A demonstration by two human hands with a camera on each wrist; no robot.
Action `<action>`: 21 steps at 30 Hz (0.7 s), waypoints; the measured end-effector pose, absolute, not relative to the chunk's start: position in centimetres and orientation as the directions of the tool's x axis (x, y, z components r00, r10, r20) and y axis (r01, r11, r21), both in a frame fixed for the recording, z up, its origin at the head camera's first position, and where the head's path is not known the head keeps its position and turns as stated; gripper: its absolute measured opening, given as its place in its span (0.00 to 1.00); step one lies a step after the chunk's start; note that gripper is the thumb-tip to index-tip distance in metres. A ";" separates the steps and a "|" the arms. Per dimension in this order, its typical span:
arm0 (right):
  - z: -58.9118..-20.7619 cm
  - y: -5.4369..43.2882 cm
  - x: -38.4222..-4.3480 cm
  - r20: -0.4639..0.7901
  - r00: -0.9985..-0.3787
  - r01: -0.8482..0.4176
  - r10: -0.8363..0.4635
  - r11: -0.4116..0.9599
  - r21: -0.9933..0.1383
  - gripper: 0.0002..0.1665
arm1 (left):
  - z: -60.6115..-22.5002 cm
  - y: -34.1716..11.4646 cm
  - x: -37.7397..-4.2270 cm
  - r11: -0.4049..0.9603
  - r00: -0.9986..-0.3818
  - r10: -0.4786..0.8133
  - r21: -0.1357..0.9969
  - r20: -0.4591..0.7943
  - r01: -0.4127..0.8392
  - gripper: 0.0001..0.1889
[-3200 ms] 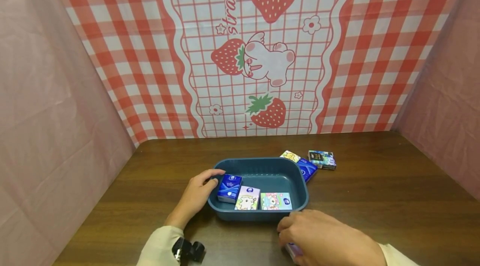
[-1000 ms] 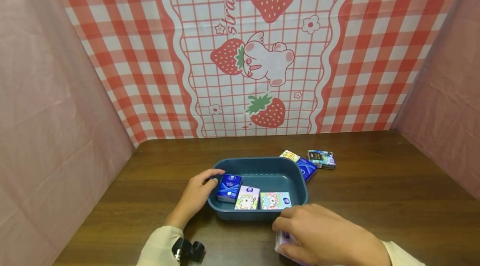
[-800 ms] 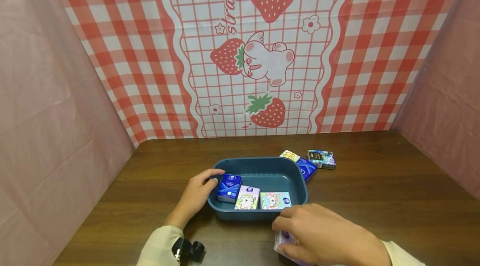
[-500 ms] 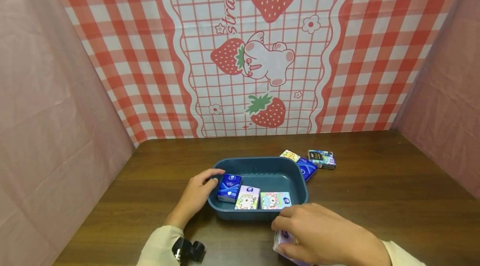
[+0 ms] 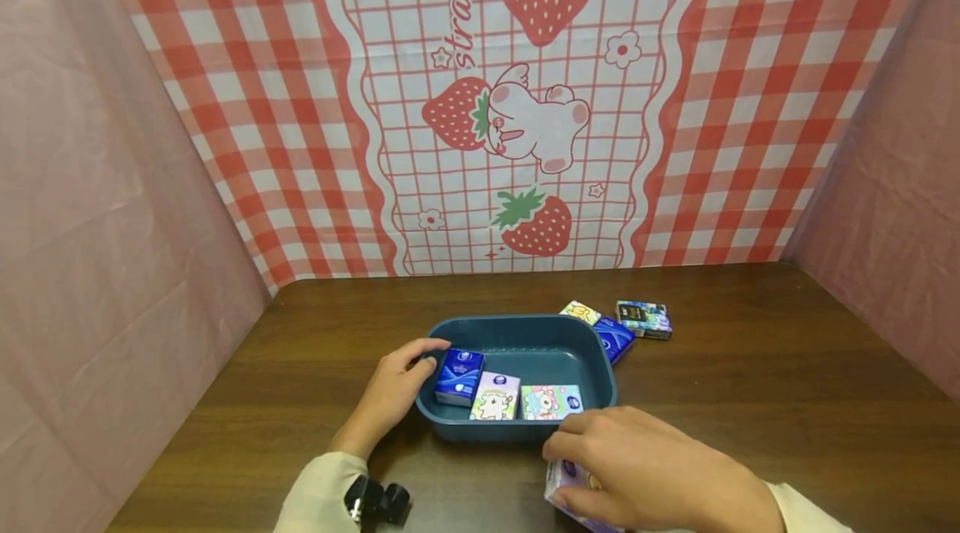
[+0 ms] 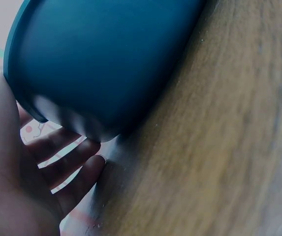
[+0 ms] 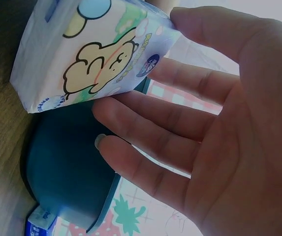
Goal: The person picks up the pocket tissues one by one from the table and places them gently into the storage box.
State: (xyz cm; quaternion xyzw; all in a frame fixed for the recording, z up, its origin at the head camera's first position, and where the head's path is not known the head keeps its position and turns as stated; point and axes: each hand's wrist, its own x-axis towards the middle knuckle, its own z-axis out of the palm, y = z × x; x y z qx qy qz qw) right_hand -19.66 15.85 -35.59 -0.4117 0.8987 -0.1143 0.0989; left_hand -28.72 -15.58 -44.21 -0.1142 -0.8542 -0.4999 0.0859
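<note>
My left hand (image 5: 392, 387) holds the left end of a dark teal plastic basin (image 5: 517, 431), thumb and forefinger at its rim. In the left wrist view the other fingers (image 6: 84, 179) lie loosely by the basin's outer wall. Inside the basin are a blue tissue pack (image 5: 459, 377), a lilac one with a white cartoon figure (image 5: 495, 398) and a green-pink one (image 5: 551, 403). My right hand (image 5: 652, 470) pinches a lilac tissue pack (image 7: 101, 59) with a yellow cartoon dog, in front of the basin's right front corner. Its thumb and fingertips meet the pack's edges.
Behind the basin's right end lie a yellow-patterned pack (image 5: 581, 313), a blue pack (image 5: 615, 339) and a dark floral pack (image 5: 643, 319) on the brown wooden table (image 5: 750, 366). A checked strawberry cloth (image 5: 540, 99) hangs at the back, with pink cloth (image 5: 135, 183) at the sides.
Since the oldest frame my right hand has shifted slightly left and up, and more of the lilac tissue pack shows. Over the last second it barely moves. My left hand stays put.
</note>
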 end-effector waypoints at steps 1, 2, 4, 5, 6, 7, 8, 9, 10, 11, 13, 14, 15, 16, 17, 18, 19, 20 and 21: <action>-35.6 15.9 -19.7 -0.087 -0.642 -0.715 -0.762 0.635 -0.291 0.25 | -44.2 -15.6 -28.7 0.474 -0.959 0.110 0.834 0.261 0.281 0.14; -35.6 15.8 -19.7 -0.087 -0.641 -0.716 -0.763 0.634 -0.293 0.25 | -44.2 -15.6 -28.7 0.473 -0.960 0.110 0.835 0.259 0.280 0.14; -35.6 15.9 -19.7 -0.082 -0.637 -0.720 -0.766 0.630 -0.291 0.25 | -44.2 -15.6 -28.7 0.473 -0.960 0.112 0.835 0.258 0.280 0.15; -35.6 15.8 -19.7 -0.077 -0.634 -0.725 -0.770 0.626 -0.287 0.25 | -44.2 -15.6 -28.7 0.473 -0.960 0.112 0.835 0.257 0.279 0.15; -35.6 15.9 -19.7 -0.073 -0.631 -0.730 -0.772 0.623 -0.283 0.25 | -44.2 -15.6 -28.7 0.474 -0.960 0.112 0.836 0.256 0.278 0.15; -35.6 15.9 -19.7 -0.067 -0.628 -0.734 -0.775 0.619 -0.279 0.25 | -44.2 -15.6 -28.6 0.474 -0.961 0.112 0.836 0.255 0.277 0.15; -35.6 15.8 -19.7 -0.063 -0.626 -0.737 -0.777 0.616 -0.276 0.25 | -44.2 -15.6 -28.6 0.474 -0.961 0.111 0.836 0.254 0.276 0.15; -35.6 15.8 -19.7 -0.060 -0.624 -0.740 -0.779 0.614 -0.274 0.25 | -44.2 -15.6 -28.6 0.474 -0.961 0.111 0.837 0.253 0.275 0.15; -35.6 15.8 -19.7 -0.060 -0.623 -0.740 -0.780 0.612 -0.278 0.24 | -44.2 -15.6 -28.6 0.474 -0.961 0.110 0.837 0.253 0.274 0.15; -35.7 15.8 -19.6 -0.062 -0.622 -0.739 -0.780 0.612 -0.284 0.25 | -44.2 -15.6 -28.6 0.474 -0.962 0.109 0.837 0.252 0.273 0.15; -35.6 15.7 -19.6 -0.063 -0.621 -0.737 -0.781 0.609 -0.294 0.24 | -44.2 -15.7 -28.6 0.475 -0.962 0.107 0.837 0.251 0.271 0.15; -35.7 15.7 -19.6 -0.067 -0.621 -0.734 -0.781 0.609 -0.302 0.25 | -44.2 -15.7 -28.6 0.475 -0.962 0.106 0.838 0.250 0.270 0.15; -35.6 15.7 -19.6 -0.068 -0.620 -0.732 -0.781 0.608 -0.308 0.25 | -44.2 -15.7 -28.6 0.475 -0.963 0.105 0.838 0.250 0.269 0.15; -35.6 15.7 -19.7 -0.067 -0.619 -0.732 -0.782 0.606 -0.312 0.25 | -44.2 -15.7 -28.6 0.475 -0.962 0.105 0.838 0.251 0.270 0.15; -35.6 15.8 -19.7 -0.067 -0.620 -0.730 -0.782 0.606 -0.315 0.25 | -44.2 -15.7 -28.6 0.474 -0.962 0.106 0.838 0.252 0.271 0.15; -35.6 15.8 -19.7 -0.067 -0.621 -0.729 -0.781 0.607 -0.318 0.25 | -44.2 -15.6 -28.6 0.474 -0.962 0.106 0.837 0.253 0.273 0.15; -35.6 15.8 -19.7 -0.068 -0.622 -0.727 -0.780 0.607 -0.321 0.25 | -44.2 -15.6 -28.6 0.472 -0.961 0.107 0.838 0.255 0.274 0.15; -35.6 15.8 -19.7 -0.069 -0.624 -0.724 -0.778 0.609 -0.324 0.25 | -44.1 -15.6 -28.6 0.472 -0.960 0.107 0.837 0.257 0.277 0.15; -35.6 15.8 -19.7 -0.068 -0.627 -0.722 -0.776 0.611 -0.324 0.25 | -44.1 -15.6 -28.7 0.471 -0.960 0.108 0.837 0.259 0.279 0.14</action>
